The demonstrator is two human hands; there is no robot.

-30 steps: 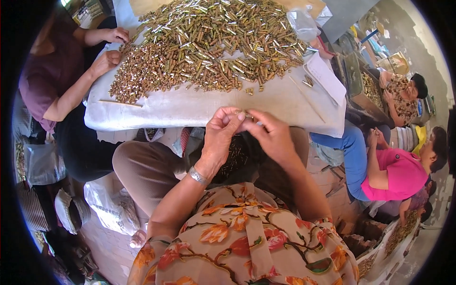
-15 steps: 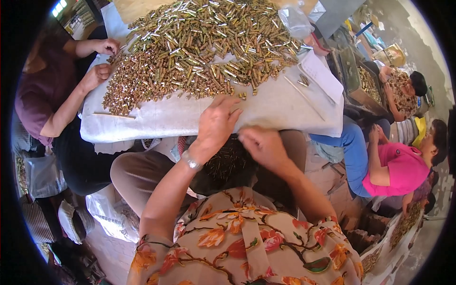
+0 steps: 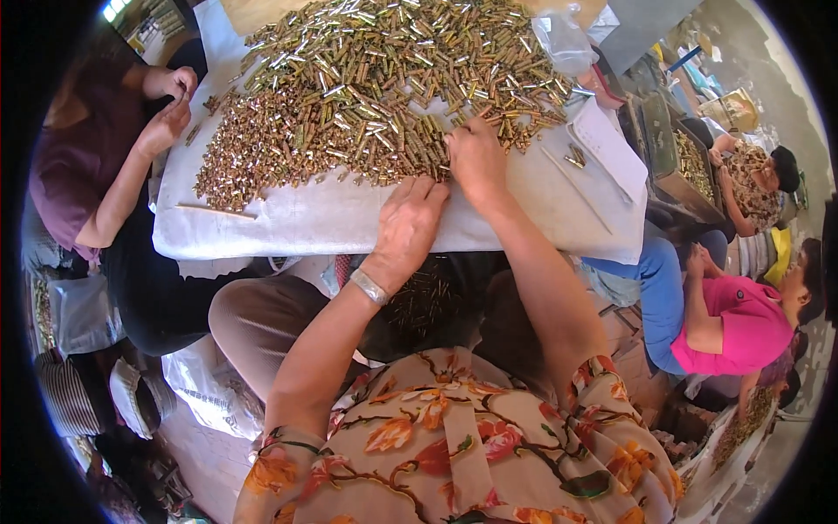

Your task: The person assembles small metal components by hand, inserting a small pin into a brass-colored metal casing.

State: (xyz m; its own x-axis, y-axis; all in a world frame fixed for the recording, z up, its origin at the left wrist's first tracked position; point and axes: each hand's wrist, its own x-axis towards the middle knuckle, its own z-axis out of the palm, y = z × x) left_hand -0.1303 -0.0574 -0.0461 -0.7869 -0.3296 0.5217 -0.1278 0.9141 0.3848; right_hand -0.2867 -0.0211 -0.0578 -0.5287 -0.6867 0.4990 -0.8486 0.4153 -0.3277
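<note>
We are resting our left hand (image 3: 408, 217) and right hand (image 3: 477, 162), fingers partly curled, along the metal pieces (image 3: 367, 87) heaping toward the tabletop's (image 3: 297, 234) far edge; whether we're gripping any, we can't tell.

A pale-covered table (image 3: 305, 234) bears heaped brassy metal pieces (image 3: 375, 87), two sticks (image 3: 576, 189) and paper (image 3: 608, 150).

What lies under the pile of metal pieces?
Pale cloth shows in front of the pile and through a gap, so probably continues beneath. The surface directly under the pile is covered; the left hand and right hand hide more.
</note>
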